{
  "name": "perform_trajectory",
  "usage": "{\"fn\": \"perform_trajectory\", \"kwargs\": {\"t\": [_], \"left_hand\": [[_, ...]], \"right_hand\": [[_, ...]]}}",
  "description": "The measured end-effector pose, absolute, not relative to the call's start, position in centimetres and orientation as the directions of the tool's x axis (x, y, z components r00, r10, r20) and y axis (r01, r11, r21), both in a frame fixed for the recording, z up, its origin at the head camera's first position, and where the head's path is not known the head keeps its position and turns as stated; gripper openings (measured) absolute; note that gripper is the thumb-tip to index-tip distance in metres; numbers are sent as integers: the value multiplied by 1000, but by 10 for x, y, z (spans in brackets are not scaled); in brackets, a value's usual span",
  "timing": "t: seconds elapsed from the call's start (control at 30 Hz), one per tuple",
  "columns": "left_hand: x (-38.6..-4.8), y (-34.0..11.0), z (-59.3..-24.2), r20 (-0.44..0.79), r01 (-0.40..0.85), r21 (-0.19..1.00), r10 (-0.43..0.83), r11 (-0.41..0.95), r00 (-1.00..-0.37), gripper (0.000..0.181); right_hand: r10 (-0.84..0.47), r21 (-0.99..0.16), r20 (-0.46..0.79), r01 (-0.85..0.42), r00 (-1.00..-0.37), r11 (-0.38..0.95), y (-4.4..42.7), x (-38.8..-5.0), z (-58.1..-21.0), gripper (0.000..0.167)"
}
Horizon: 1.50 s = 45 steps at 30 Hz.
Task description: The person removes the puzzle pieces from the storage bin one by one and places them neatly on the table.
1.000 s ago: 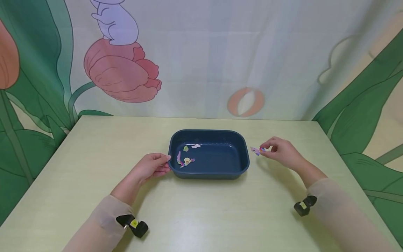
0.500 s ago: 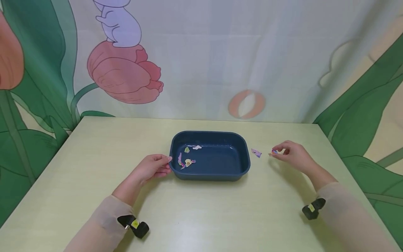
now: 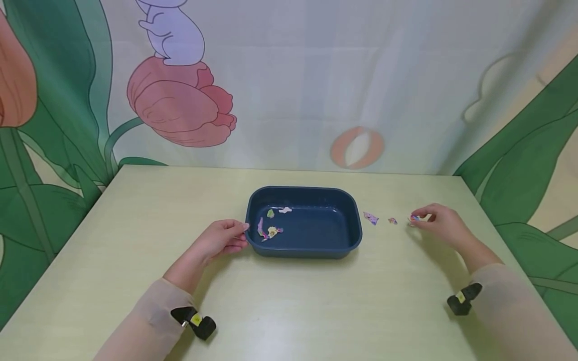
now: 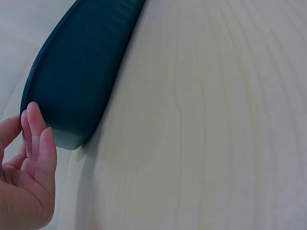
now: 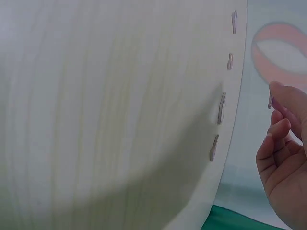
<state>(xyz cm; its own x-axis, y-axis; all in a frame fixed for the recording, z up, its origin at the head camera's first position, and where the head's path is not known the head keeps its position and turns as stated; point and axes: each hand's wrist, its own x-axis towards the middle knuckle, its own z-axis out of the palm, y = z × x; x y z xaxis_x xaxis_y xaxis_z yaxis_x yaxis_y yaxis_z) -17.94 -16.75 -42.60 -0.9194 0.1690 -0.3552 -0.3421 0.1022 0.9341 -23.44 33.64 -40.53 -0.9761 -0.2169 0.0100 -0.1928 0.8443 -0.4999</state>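
My left hand pinches the left rim of a dark blue rectangular tray, thumb at the rim and fingers against the outer wall. Inside, at the left, lie several small colourful flat pieces like jigsaw puzzle pieces, among them a yellowish puzzle piece and a white puzzle piece. Right of the tray, my right hand holds a small puzzle piece between thumb and finger, just above the table. A purple puzzle piece and a smaller puzzle piece lie between tray and hand.
The pale wood-grain table ends at a back edge close behind the tray. A printed curtain hangs beyond it. In the right wrist view several thin pieces lie in a row near the table edge. A black camera sits on each wrist.
My right hand has moved rightward away from the tray. It has let go of the purple puzzle piece, then a smaller one, leaving them on the table. The left hand stays on the rim.
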Motion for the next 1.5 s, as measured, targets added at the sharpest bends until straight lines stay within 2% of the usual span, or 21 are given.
{"fn": "perform_trajectory", "kwargs": {"t": [0.27, 0.87, 1.13, 1.5], "left_hand": [[-179, -167, -426, -351, -341, 936, 176, 89, -920, 25], [-178, -167, -427, -361, -345, 931, 161, 115, -919, 30], [-178, -168, -426, -360, -346, 932, 161, 110, -919, 34], [-178, -168, -427, -353, -340, 935, 161, 103, -922, 29]], "right_hand": [[-177, -504, -1, -153, -984, 850, 352, -235, -406, 34], [-94, -501, -11, -76, -996, 862, 387, -239, -424, 38], [-16, -469, -66, 17, -998, 883, 397, -239, -428, 45], [9, -460, -55, 34, -998, 887, 402, -244, -432, 40]]}}
